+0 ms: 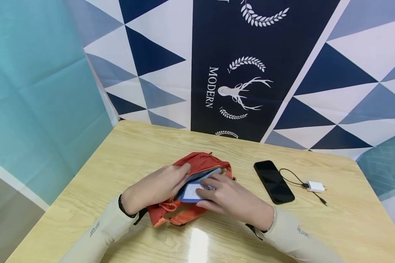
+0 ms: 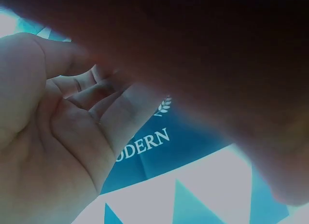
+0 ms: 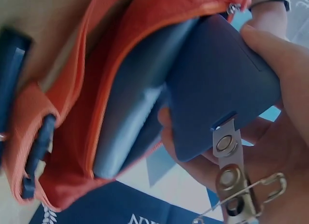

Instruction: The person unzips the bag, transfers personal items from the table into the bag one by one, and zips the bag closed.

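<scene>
A red-orange zip pouch bag (image 1: 197,159) lies on the table with its zip undone and its mouth facing me. My left hand (image 1: 158,186) grips the upper left edge of that mouth; in the left wrist view its fingertips are hidden behind a dark blur. My right hand (image 1: 233,197) holds a blue badge holder (image 3: 217,89) by its edges at the opening. A metal clip with a pin (image 3: 231,185) hangs from the holder's slot. Inside the bag sits a grey-blue flat item (image 3: 140,98), its kind unclear.
Right of the bag lies a black phone (image 1: 274,182). Beyond it are a white charger plug (image 1: 315,186) and a thin black cable (image 1: 291,176). The wooden table (image 1: 135,146) meets a patterned cloth backdrop (image 1: 164,80) at the back.
</scene>
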Available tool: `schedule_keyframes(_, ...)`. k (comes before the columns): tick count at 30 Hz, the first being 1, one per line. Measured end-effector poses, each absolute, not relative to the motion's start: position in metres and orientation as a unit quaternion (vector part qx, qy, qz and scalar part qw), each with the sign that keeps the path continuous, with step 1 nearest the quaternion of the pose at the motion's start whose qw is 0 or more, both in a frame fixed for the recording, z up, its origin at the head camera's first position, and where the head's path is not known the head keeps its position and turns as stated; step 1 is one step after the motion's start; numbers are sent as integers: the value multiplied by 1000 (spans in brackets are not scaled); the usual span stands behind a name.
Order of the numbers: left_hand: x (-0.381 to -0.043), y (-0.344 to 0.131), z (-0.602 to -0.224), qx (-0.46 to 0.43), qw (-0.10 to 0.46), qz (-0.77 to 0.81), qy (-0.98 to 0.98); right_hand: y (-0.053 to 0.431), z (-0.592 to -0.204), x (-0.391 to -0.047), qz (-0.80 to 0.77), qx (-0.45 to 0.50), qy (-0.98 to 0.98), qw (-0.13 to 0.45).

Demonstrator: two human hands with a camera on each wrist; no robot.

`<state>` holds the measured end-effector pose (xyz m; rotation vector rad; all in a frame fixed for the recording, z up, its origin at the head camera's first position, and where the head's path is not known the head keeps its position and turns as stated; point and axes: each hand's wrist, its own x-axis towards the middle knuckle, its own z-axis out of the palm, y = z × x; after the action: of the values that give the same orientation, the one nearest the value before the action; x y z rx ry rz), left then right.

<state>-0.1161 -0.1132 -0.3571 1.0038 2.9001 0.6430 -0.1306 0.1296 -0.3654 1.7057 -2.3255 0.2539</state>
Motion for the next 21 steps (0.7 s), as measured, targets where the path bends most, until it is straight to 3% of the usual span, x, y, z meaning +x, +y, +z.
schedule_keyframes(11,-109,-113,-356,316,4,193,929,117,-376,-126,79,597,-790,120)
schedule_keyframes(18,-108,-110,-356,324,12,199,925,127,-367,-120,39,584,-808,71)
schedule_keyframes(21,-109,-109,-354,331,10,201,922,129,-362,-114,26,576,-812,91)
